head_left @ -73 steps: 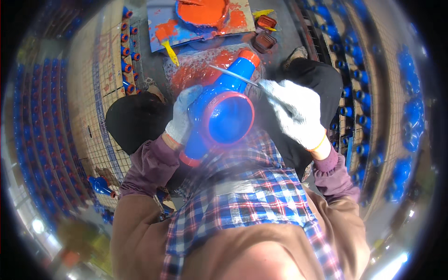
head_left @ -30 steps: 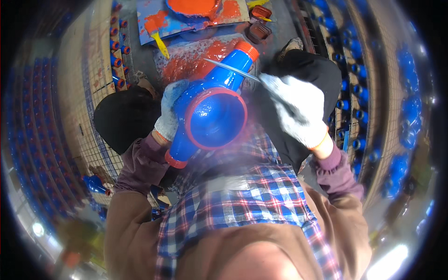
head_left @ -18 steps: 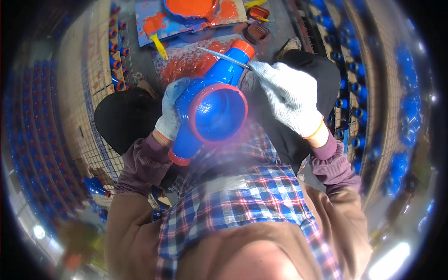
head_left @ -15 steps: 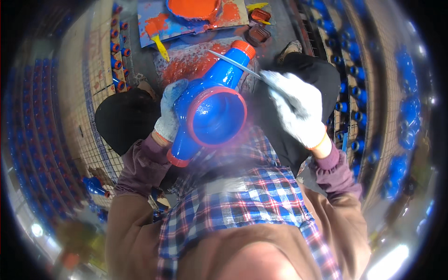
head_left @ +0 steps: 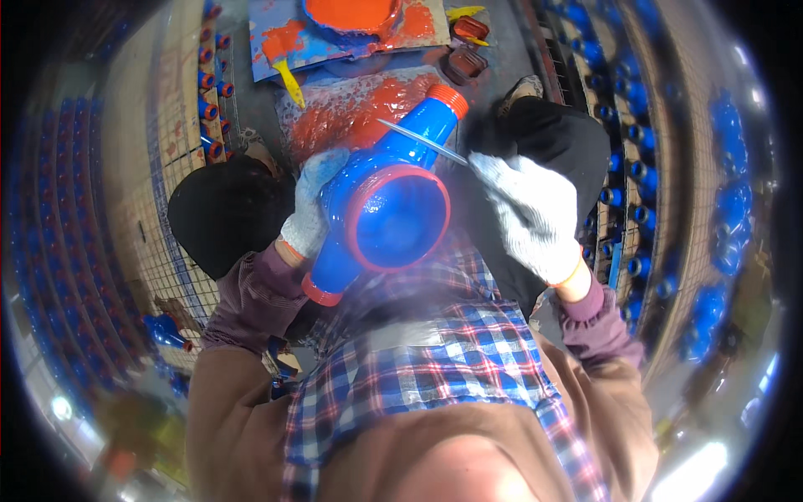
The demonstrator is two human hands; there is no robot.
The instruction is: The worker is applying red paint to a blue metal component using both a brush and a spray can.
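A blue pipe fitting [head_left: 400,219] with a wide round mouth and red-orange rims hangs tilted over my lap. Its mouth faces up toward me, and its threaded end points away to the right. My left hand [head_left: 309,207], in a white knit glove stained blue, grips it from the left side; some of the fingers are hidden behind it. In my gloved right hand [head_left: 535,213] is a thin, pointed metal blade [head_left: 422,140], whose handle is covered by the closed fingers. The blade lies across the view of the upper neck; whether it touches cannot be made out.
Ahead, a basin of orange paint [head_left: 351,15] rests on a paint-smeared board [head_left: 431,32]. A yellow-handled brush [head_left: 288,82] lies at its left edge, near small dark trays [head_left: 465,64]. Racks of blue fittings [head_left: 642,167] line both sides. My knees flank the fitting.
The fitting and my left hand have shifted slightly right and toward me. My right hand and the blade have come a little nearer to me too, with the blade still over the neck.
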